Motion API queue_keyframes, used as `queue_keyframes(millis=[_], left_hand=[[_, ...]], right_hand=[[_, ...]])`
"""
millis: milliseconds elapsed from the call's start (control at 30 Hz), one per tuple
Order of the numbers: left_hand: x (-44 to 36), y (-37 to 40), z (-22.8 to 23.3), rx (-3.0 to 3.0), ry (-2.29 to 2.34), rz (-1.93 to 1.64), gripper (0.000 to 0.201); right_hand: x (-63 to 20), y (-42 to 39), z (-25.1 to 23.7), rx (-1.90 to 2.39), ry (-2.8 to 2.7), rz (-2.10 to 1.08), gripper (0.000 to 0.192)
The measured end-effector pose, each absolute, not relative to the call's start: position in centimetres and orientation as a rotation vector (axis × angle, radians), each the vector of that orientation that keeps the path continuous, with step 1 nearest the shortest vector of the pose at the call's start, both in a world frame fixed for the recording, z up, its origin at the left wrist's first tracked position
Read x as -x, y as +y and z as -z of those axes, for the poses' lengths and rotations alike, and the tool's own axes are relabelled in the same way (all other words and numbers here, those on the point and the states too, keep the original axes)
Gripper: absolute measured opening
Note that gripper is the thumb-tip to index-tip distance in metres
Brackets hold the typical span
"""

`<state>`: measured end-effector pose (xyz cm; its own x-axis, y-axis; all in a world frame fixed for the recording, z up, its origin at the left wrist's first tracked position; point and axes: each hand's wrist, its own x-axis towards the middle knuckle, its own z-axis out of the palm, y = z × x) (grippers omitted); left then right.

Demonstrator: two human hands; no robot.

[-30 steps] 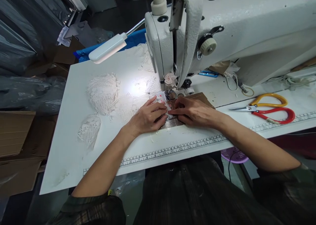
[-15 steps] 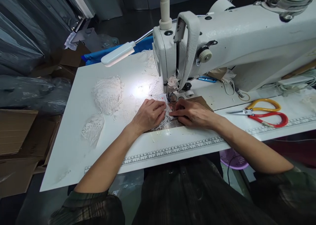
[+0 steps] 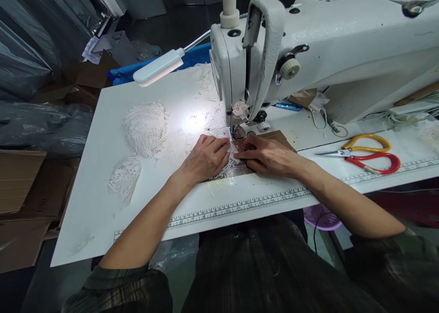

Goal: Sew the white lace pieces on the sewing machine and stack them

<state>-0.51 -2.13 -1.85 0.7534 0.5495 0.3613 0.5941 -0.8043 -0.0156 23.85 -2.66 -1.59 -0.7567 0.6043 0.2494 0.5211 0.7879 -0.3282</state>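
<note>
White lace (image 3: pixel 178 146) runs across the table to the needle area of a white sewing machine (image 3: pixel 236 75). My left hand (image 3: pixel 207 157) is closed on the lace, fingers bent, just left of the presser foot (image 3: pixel 236 132). Close by on the right, my right hand (image 3: pixel 267 155) pinches the lace edge over the metal plate (image 3: pixel 236 170). The fingertips of both hands nearly meet below the needle, and they partly cover the lace there. A bunched pile of lace (image 3: pixel 146 127) and a smaller lace piece (image 3: pixel 126 179) rest further left.
Scissors (image 3: pixel 363 153) with one yellow and one red handle lie to the right. A lamp (image 3: pixel 159 67) lights the needle area from the left. A printed ruler (image 3: pixel 219 210) runs along the table's front edge. Cardboard boxes (image 3: pixel 24 203) stand at left.
The camera view has shifted slightly, so the machine appears a little higher and larger. Both hands keep nearly the same place and grip on the lace.
</note>
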Motion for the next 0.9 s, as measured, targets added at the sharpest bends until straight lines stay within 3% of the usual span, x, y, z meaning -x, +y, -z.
queue_keyframes(millis=[367,900], left_hand=[[-0.4,-2.3,1.4,2.817,-1.08,0.427,0.034],[0.5,-1.2,2.6,2.889,-1.039,0.739,0.028]], right_hand=[[-23.4,-3.1,1.6,0.928,-2.67,-0.241,0.037],[-23.0,-3.2,2.0,1.002,-2.611,-0.267,0.037]])
